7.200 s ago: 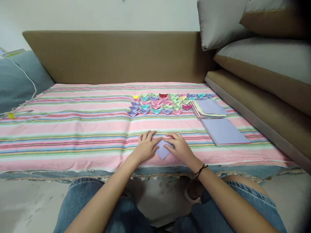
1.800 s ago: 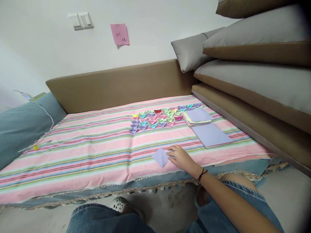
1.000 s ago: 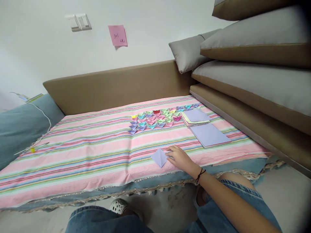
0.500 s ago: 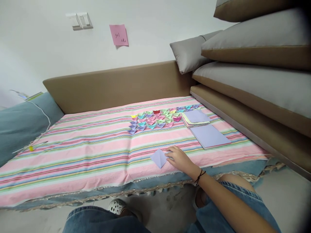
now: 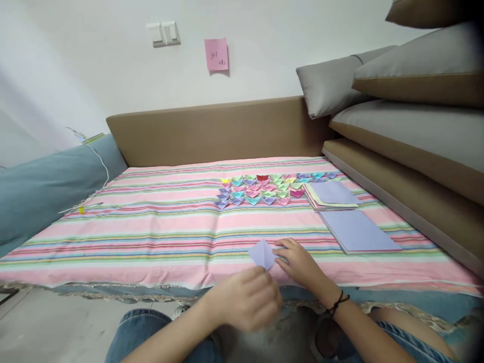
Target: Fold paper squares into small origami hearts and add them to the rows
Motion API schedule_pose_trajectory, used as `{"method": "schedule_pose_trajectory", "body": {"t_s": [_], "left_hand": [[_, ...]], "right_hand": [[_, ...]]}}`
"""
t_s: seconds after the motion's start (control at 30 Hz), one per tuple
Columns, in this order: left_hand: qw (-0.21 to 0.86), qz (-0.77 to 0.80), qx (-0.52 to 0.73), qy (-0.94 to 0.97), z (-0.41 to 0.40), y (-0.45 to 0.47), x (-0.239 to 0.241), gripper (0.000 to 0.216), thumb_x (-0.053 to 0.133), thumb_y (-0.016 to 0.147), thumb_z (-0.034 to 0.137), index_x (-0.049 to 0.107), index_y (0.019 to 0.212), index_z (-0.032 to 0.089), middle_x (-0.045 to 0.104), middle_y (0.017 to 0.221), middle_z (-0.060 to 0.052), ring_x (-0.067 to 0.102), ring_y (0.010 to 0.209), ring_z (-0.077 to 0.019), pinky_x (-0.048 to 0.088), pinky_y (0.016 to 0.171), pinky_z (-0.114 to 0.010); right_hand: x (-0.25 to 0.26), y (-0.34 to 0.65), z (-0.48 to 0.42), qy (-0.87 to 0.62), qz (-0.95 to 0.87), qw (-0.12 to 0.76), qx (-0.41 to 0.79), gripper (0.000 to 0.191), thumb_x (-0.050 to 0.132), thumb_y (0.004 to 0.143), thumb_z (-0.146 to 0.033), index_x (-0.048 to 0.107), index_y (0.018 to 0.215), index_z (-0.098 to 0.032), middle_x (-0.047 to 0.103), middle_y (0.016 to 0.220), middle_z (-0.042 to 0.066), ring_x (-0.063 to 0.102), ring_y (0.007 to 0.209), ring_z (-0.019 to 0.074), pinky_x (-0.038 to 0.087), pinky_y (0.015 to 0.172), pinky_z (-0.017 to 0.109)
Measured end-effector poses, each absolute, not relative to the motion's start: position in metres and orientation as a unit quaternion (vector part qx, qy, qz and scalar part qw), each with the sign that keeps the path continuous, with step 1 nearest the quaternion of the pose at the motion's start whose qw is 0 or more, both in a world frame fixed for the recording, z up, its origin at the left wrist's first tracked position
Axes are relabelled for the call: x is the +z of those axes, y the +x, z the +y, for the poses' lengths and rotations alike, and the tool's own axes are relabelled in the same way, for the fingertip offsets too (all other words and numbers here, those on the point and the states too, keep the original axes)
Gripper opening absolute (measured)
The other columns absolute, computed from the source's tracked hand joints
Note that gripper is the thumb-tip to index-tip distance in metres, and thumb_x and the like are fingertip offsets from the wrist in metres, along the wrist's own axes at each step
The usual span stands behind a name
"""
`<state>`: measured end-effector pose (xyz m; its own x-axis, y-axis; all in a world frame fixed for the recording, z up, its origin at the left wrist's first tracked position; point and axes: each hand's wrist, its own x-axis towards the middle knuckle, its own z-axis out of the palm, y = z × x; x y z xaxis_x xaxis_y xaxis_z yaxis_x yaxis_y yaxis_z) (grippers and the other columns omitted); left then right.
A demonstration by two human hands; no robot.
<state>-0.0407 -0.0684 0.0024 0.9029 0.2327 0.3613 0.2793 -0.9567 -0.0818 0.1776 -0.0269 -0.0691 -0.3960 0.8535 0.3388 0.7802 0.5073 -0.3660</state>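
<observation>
A folded lavender paper square [image 5: 262, 254], turned like a diamond with a crease down its middle, lies near the front edge of the striped cloth. My right hand [image 5: 297, 259] has its thumb and fingers closed on the paper's right corner. Just in front of the paper's lower tip is my left hand [image 5: 247, 298], smeared by motion, its fingers seeming curled. Whether it touches the paper or holds anything, I cannot tell. Beyond the paper, several small folded paper boats [image 5: 253, 193] in many colours stand in rows.
Lavender sheets [image 5: 361, 232] lie to the right, beside a stack of mixed coloured paper [image 5: 336, 193]. Large cushions [image 5: 419, 118] pile up along the right side. A white cable [image 5: 104, 169] runs at the far left. The striped cloth [image 5: 151, 237] covers the seat up to the backrest [image 5: 212, 131].
My left hand has come into view from below, close to the paper. My right hand stays at the paper's right corner. The view has swung slightly left.
</observation>
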Motion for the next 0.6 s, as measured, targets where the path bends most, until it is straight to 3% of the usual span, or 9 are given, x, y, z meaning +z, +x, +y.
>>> {"method": "schedule_pose_trajectory", "body": {"t_s": [0.1, 0.23, 0.47, 0.6], "left_hand": [[0.087, -0.17, -0.175, -0.966, -0.042, -0.048, -0.015, 0.022, 0.034, 0.093, 0.015, 0.056, 0.091, 0.015, 0.063, 0.081, -0.007, 0.056, 0.075, -0.0158, 0.045, 0.071, -0.032], [0.028, -0.277, -0.175, -0.944, -0.02, -0.053, -0.037, 0.019, 0.038, 0.093, 0.02, 0.055, 0.087, 0.015, 0.063, 0.078, -0.004, 0.056, 0.076, -0.0164, 0.045, 0.071, -0.031], [-0.097, -0.369, -0.224, -0.897, -0.016, -0.052, -0.048, 0.029, 0.048, 0.088, 0.025, 0.052, 0.117, 0.018, 0.058, 0.12, -0.011, 0.053, 0.109, -0.021, 0.045, 0.091, -0.039], [-0.139, -0.367, -0.223, -0.893, -0.012, -0.054, -0.055, 0.029, 0.056, 0.084, 0.031, 0.058, 0.109, 0.019, 0.062, 0.111, -0.009, 0.055, 0.104, -0.0222, 0.047, 0.089, -0.039]], "right_hand": [[-0.071, 0.178, -0.026, -0.491, -0.831, 0.249, 0.076, 0.018, 0.062, 0.077, -0.014, 0.07, 0.094, -0.017, 0.063, 0.103, 0.012, 0.054, 0.099, 0.0261, 0.046, 0.086, 0.041], [-0.072, 0.179, -0.026, -0.493, -0.83, 0.247, 0.083, 0.019, 0.061, 0.077, -0.013, 0.07, 0.093, -0.019, 0.063, 0.103, 0.011, 0.055, 0.098, 0.0259, 0.047, 0.084, 0.041], [-0.074, 0.182, -0.023, -0.482, -0.826, 0.274, 0.104, 0.02, 0.06, 0.077, -0.014, 0.067, 0.094, -0.021, 0.062, 0.103, 0.01, 0.056, 0.097, 0.025, 0.048, 0.082, 0.042], [-0.071, 0.183, -0.021, -0.467, -0.823, 0.293, 0.137, 0.02, 0.06, 0.077, -0.013, 0.067, 0.094, -0.021, 0.064, 0.103, 0.009, 0.056, 0.098, 0.0241, 0.047, 0.084, 0.041]]}}
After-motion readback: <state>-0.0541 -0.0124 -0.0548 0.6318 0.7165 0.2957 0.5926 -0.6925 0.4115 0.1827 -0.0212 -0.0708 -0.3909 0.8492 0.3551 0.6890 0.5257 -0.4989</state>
